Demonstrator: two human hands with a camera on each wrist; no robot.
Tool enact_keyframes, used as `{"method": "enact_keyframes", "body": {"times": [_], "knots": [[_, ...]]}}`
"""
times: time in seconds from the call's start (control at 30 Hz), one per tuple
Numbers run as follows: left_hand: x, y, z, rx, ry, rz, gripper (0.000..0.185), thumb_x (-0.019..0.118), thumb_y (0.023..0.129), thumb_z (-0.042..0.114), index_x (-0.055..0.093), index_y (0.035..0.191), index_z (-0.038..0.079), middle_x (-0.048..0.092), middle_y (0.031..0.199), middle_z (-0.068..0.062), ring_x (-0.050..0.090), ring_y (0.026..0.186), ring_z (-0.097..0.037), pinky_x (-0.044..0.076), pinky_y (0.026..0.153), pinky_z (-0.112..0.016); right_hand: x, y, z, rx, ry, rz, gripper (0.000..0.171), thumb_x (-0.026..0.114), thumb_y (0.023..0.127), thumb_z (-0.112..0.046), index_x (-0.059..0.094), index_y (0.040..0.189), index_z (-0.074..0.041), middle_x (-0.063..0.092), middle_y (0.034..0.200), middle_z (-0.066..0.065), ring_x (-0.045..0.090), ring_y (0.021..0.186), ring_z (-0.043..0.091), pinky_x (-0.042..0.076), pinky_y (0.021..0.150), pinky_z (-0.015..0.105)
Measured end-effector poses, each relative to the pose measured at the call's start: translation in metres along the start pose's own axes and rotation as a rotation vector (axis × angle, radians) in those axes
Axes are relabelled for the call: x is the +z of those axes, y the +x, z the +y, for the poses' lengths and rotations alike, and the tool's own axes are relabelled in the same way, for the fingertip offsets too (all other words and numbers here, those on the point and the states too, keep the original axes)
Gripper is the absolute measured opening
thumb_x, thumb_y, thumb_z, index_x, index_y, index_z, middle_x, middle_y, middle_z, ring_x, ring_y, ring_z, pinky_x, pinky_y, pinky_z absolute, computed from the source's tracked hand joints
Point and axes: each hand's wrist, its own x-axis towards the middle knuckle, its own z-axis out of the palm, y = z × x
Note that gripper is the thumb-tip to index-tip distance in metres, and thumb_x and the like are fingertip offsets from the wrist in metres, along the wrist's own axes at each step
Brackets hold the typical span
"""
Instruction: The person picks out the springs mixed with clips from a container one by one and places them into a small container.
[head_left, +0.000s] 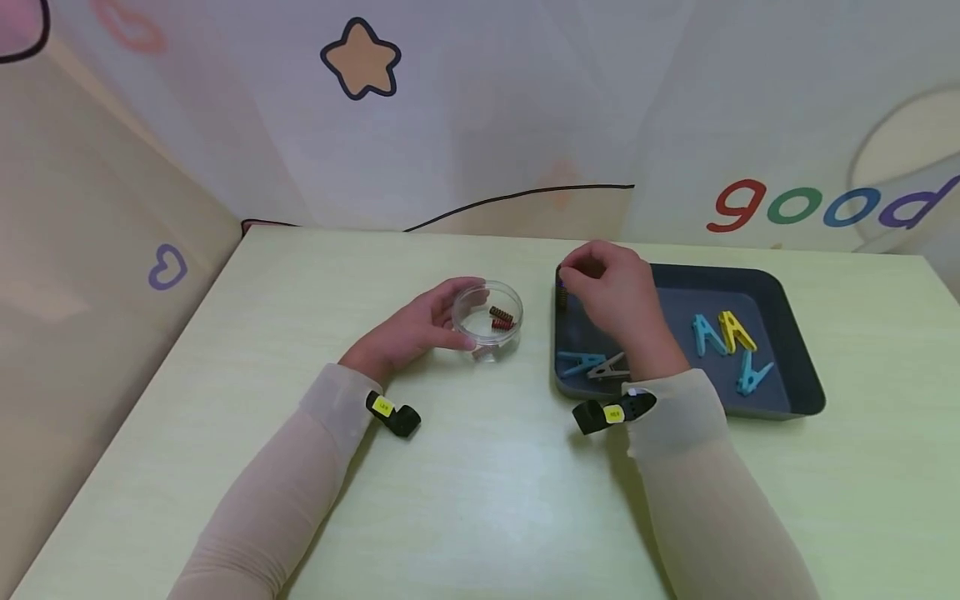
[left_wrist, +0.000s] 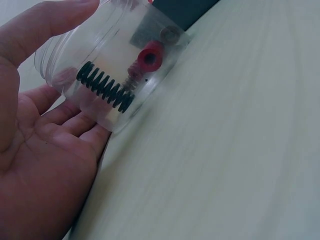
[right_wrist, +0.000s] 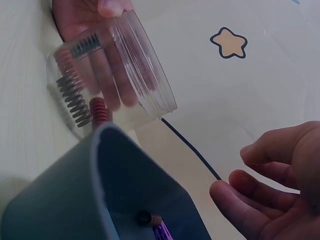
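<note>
On the pale green table (head_left: 480, 500), which fills the lower part of the head view, a dark tray (head_left: 780, 292) sits toward the right edge, its far left corner under the right hand (head_left: 615, 304). Left of the tray, near the middle of the table, stands a clear round jar (head_left: 487, 315), just beside the tray's left wall without touching it in the head view.

The left hand (head_left: 420, 329) rests on the table on the jar's left side, thumb over the top rim and fingers along the wall, cupping the jar in a light grip; the left wrist view shows the palm open behind the clear plastic. The right hand hovers over the tray's far left corner with fingers loosely curled and spread; the right wrist view shows nothing between them.

In the tray lie 5 clothespins: a blue clothespin (head_left: 705, 333) and a yellow clothespin (head_left: 737, 331) touching near the middle, another blue one (head_left: 752, 375) toward the near right corner, and a blue and grey pair (head_left: 596, 365) against the near left corner by the right wrist.

Inside the jar lie small coil springs: a dark spring (left_wrist: 106, 87) and a red spring (left_wrist: 149, 57). More springs (right_wrist: 150, 220) lie in the tray's far left corner, below the right hand's fingers.
</note>
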Motion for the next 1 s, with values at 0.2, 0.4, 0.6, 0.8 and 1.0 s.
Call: {"method": "enact_keyframes", "body": {"times": [0.2,0.4,0.6,0.8,1.0], "knots": [[0.0,-0.001,0.001,-0.002,0.013,0.007,0.079,0.074,0.08,0.004,0.035,0.147,0.021,0.041,0.152,-0.004,0.033,0.143,-0.015,0.024,0.12,-0.04,-0.001,0.0,0.0,0.04,-0.022,-0.029,0.025,0.057,0.096,-0.028,0.066,0.112,-0.01,0.067,0.111,0.011,0.058,0.101,0.027,0.05,0.083,0.041],[0.0,-0.001,0.001,0.003,0.015,0.003,0.078,0.073,0.081,0.003,0.035,0.147,0.02,0.041,0.152,-0.004,0.033,0.143,-0.015,0.025,0.119,-0.04,-0.001,0.001,0.002,0.036,-0.06,-0.072,0.025,0.056,0.096,-0.028,0.065,0.112,-0.011,0.066,0.112,0.011,0.057,0.101,0.027,0.049,0.083,0.042],[-0.001,-0.002,0.003,0.014,0.01,-0.006,0.077,0.071,0.081,0.001,0.035,0.147,0.019,0.04,0.152,-0.005,0.034,0.143,-0.016,0.027,0.119,-0.04,-0.004,0.002,0.003,0.056,-0.116,-0.123,0.03,0.056,0.097,-0.027,0.063,0.12,-0.01,0.063,0.121,0.013,0.056,0.109,0.03,0.049,0.09,0.046],[-0.003,-0.003,0.006,0.02,0.01,-0.006,0.076,0.071,0.081,0.001,0.035,0.146,0.019,0.041,0.152,-0.005,0.034,0.143,-0.016,0.025,0.119,-0.041,-0.006,0.005,0.0,0.065,-0.201,-0.156,0.034,0.057,0.097,-0.025,0.061,0.126,-0.007,0.063,0.123,0.016,0.057,0.11,0.033,0.049,0.092,0.048],[-0.002,-0.003,0.005,0.014,0.009,-0.017,0.074,0.073,0.081,0.004,0.038,0.143,0.022,0.042,0.151,-0.004,0.035,0.142,-0.014,0.03,0.117,-0.041,-0.003,0.012,-0.004,0.075,-0.325,-0.251,0.037,0.058,0.095,-0.022,0.06,0.127,-0.004,0.063,0.125,0.018,0.058,0.113,0.034,0.049,0.093,0.049]]}}
